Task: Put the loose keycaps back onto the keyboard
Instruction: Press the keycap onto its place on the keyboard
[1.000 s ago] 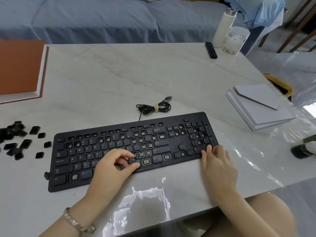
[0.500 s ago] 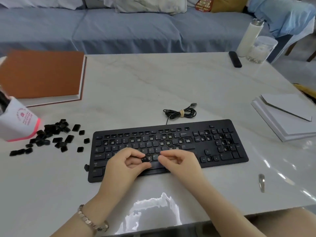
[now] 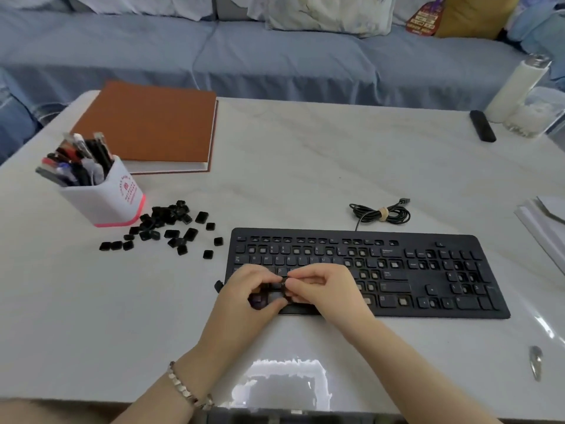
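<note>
Keycap (image 3: pixel 283 283), black, single: pinched between curled fingertips of left hand (image 3: pixel 249 290) and right hand (image 3: pixel 319 286), over lower-left rows of keyboard (image 3: pixel 397 272). Keyboard flat on table (image 3: pixel 305 166), many sockets bare. Loose keycaps (image 3: pixel 171 224): scattered heap left of keyboard, beside pen holder (image 3: pixel 104 195). Coiled cable (image 3: pixel 379 213) just behind keyboard. Brown notebook (image 3: pixel 149 127) farther back, left.
</note>
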{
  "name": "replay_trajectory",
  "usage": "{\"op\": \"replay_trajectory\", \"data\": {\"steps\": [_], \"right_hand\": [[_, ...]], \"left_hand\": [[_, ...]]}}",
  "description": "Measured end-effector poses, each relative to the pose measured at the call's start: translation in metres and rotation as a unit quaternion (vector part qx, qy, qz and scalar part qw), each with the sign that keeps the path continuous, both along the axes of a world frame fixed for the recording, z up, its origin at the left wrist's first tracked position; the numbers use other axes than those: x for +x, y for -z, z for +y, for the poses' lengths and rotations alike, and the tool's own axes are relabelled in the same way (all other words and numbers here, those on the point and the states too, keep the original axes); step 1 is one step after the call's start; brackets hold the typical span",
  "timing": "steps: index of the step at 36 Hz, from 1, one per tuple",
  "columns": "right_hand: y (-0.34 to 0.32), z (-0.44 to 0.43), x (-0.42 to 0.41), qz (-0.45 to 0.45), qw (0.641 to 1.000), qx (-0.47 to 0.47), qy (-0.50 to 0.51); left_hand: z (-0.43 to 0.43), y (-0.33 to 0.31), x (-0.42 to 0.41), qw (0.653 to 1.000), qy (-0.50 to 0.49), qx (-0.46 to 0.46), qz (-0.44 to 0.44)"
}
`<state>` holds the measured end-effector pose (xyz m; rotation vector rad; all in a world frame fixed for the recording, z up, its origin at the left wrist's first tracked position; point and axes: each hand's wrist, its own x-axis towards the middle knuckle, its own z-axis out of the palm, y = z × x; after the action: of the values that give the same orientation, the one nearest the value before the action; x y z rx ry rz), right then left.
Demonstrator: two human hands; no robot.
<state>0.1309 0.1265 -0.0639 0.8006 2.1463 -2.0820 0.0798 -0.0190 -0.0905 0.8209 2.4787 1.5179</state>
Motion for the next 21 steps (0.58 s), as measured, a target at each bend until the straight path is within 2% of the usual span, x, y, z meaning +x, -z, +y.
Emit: {"op": "replay_trajectory", "data": {"steps": [2,5,11,15,21], "right_hand": [[-0.001,0.0,-0.005,0.003,0.999,-0.044,0.021],[-0.002,0.004,-0.015,0.014,0.999,-0.03,0.035],[-0.001,0.012,-0.044,0.016,0.99,0.137,0.025],[0.0,0.012,-0.064,0.034,0.974,0.224,-0.017],[0.001,0.005,-0.081,0.044,0.915,0.374,-0.141]], "left_hand": [[-0.01,0.011,-0.009,0.994,-0.035,-0.037,0.095],[-0.028,0.025,-0.023,0.982,-0.101,-0.078,0.138],[-0.052,0.038,-0.037,0.985,-0.112,-0.123,0.054],[-0.06,0.044,-0.037,0.988,-0.084,-0.105,0.074],[-0.061,0.048,-0.039,0.99,-0.082,-0.083,0.084]]}}
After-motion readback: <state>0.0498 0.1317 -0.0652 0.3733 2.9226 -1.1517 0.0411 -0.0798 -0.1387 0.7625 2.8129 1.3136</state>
